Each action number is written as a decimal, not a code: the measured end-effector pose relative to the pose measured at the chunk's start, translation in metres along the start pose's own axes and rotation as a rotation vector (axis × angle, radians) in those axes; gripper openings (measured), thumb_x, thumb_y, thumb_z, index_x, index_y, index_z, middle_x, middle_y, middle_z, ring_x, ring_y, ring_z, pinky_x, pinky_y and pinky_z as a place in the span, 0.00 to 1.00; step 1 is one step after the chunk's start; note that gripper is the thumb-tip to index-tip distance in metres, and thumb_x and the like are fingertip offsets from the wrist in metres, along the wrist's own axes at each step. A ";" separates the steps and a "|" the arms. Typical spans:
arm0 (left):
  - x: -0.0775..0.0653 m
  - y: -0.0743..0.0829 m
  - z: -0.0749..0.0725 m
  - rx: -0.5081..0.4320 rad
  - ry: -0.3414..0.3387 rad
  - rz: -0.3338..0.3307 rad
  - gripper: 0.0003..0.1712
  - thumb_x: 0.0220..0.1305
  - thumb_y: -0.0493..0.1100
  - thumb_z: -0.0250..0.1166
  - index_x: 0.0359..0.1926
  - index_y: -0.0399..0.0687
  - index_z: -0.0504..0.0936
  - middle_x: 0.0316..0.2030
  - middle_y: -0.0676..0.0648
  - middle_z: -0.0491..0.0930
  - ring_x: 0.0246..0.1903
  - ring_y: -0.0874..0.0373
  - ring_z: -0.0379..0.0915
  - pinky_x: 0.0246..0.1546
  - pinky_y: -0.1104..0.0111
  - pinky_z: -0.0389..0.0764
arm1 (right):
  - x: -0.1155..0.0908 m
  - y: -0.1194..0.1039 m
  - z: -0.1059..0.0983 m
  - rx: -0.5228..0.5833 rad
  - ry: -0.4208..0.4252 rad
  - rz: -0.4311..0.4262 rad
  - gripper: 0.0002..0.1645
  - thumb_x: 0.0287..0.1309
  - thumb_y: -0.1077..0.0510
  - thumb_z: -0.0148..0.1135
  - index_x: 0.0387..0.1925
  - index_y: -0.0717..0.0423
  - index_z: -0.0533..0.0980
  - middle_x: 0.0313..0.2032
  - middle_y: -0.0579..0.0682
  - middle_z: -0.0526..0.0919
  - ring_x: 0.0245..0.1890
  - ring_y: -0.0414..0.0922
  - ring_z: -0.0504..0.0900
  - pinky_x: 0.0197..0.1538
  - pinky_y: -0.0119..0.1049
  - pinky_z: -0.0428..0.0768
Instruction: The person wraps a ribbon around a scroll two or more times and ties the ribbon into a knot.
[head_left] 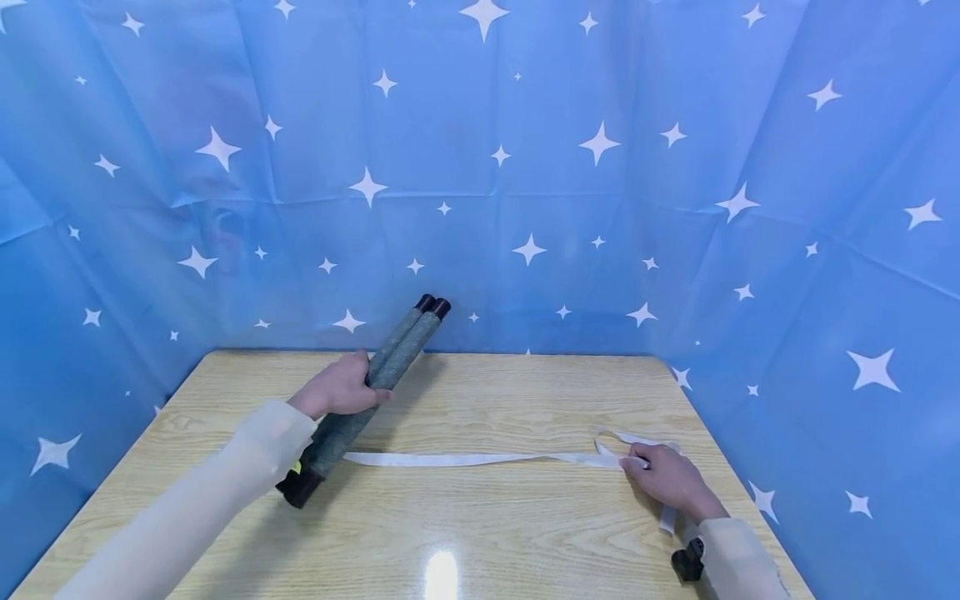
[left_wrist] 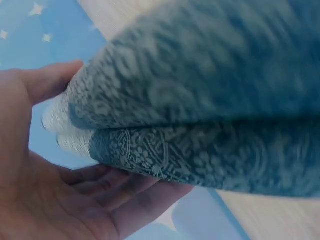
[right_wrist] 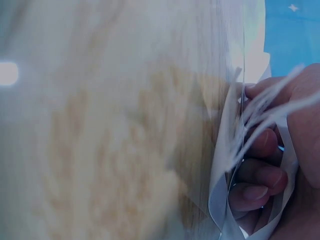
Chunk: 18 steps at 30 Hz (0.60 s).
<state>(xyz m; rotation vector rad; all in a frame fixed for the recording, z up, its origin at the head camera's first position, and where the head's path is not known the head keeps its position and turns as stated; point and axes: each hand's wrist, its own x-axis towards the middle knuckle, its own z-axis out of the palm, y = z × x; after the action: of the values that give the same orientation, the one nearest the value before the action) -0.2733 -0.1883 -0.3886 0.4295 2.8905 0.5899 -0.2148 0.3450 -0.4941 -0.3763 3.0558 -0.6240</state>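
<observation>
A scroll (head_left: pixel 405 354) rolled from both ends into two side-by-side rolls, with green-blue patterned cloth and dark end knobs, slants up over the left of the table. My left hand (head_left: pixel 341 385) grips it around the middle. In the left wrist view the thumb and fingers curl about the patterned rolls (left_wrist: pixel 145 150). A white ribbon (head_left: pixel 450 459) runs from the scroll's lower part across to the right. My right hand (head_left: pixel 667 477) pinches its far part, and loops of ribbon hang about the fingers. In the right wrist view the ribbon (right_wrist: pixel 218 195) passes by curled fingers, near frayed white threads (right_wrist: pixel 260 110).
The wood-grain table (head_left: pixel 510 533) lies under both hands. A blue curtain with white stars (head_left: pixel 480 275) hangs behind it and along both sides. A small black object (head_left: pixel 687 562) is by the right wrist. Something yellow (head_left: pixel 297 467) shows at the scroll's lower end.
</observation>
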 end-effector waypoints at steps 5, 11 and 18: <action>-0.008 0.026 0.008 -0.079 0.015 -0.075 0.64 0.61 0.69 0.62 0.73 0.19 0.48 0.60 0.24 0.69 0.51 0.42 0.76 0.47 0.53 0.79 | -0.001 -0.001 -0.001 0.000 -0.005 -0.001 0.18 0.71 0.45 0.54 0.24 0.44 0.68 0.16 0.43 0.64 0.17 0.41 0.62 0.28 0.36 0.63; -0.015 0.057 0.023 -0.149 0.074 -0.163 0.68 0.53 0.74 0.64 0.73 0.23 0.52 0.50 0.31 0.77 0.36 0.51 0.80 0.33 0.60 0.80 | 0.000 0.000 -0.001 0.002 -0.011 0.002 0.19 0.71 0.45 0.54 0.24 0.45 0.68 0.16 0.43 0.63 0.17 0.40 0.60 0.28 0.35 0.63; -0.020 0.084 0.048 -0.266 0.137 -0.211 0.63 0.53 0.68 0.68 0.70 0.23 0.58 0.30 0.38 0.78 0.17 0.55 0.70 0.18 0.63 0.75 | 0.001 0.000 -0.001 0.005 -0.030 0.012 0.18 0.72 0.45 0.53 0.24 0.45 0.69 0.16 0.43 0.64 0.17 0.40 0.61 0.29 0.35 0.63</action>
<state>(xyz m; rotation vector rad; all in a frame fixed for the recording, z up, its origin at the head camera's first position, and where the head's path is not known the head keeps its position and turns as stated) -0.2234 -0.1032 -0.3959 0.0473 2.8725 0.9828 -0.2162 0.3452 -0.4933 -0.3633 3.0254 -0.6203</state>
